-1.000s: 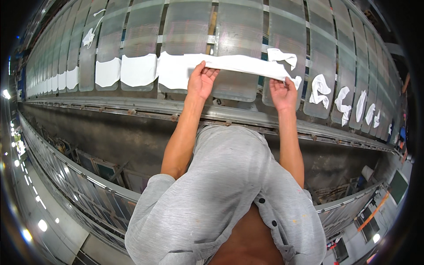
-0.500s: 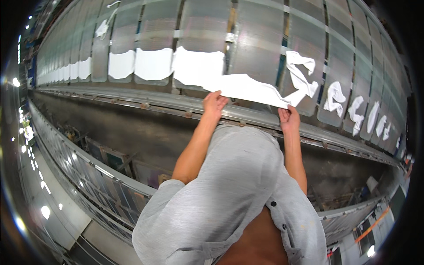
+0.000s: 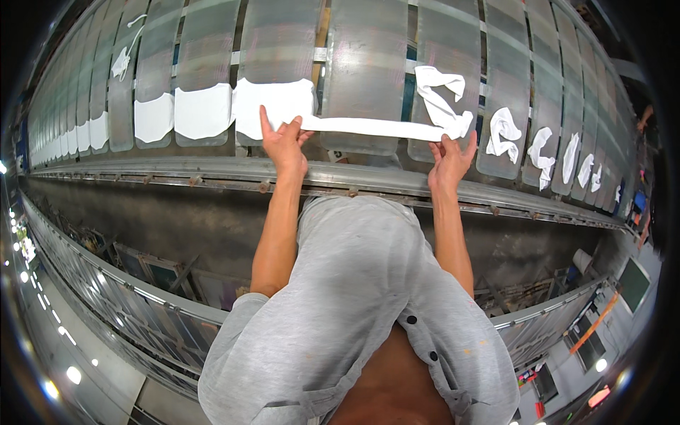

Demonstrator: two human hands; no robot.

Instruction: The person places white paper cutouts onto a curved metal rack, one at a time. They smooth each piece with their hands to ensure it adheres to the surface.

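Grey panels (image 3: 363, 64) beneath white cloth strip (image 3: 379, 128)

— From where is the camera looking?
— It is sitting on the person's head, as the left one of two fisheye cameras, and it is facing down.
— What is it seeing most near?
— The grey clothing (image 3: 354, 276) is filling the near middle. The left hand (image 3: 285, 147) and the right hand (image 3: 450, 164) are appearing a little farther, and the row of grey boards (image 3: 363, 60) is stretching beyond them, far to left and right. The metal rail (image 3: 397, 180) is looking curved through this lens.
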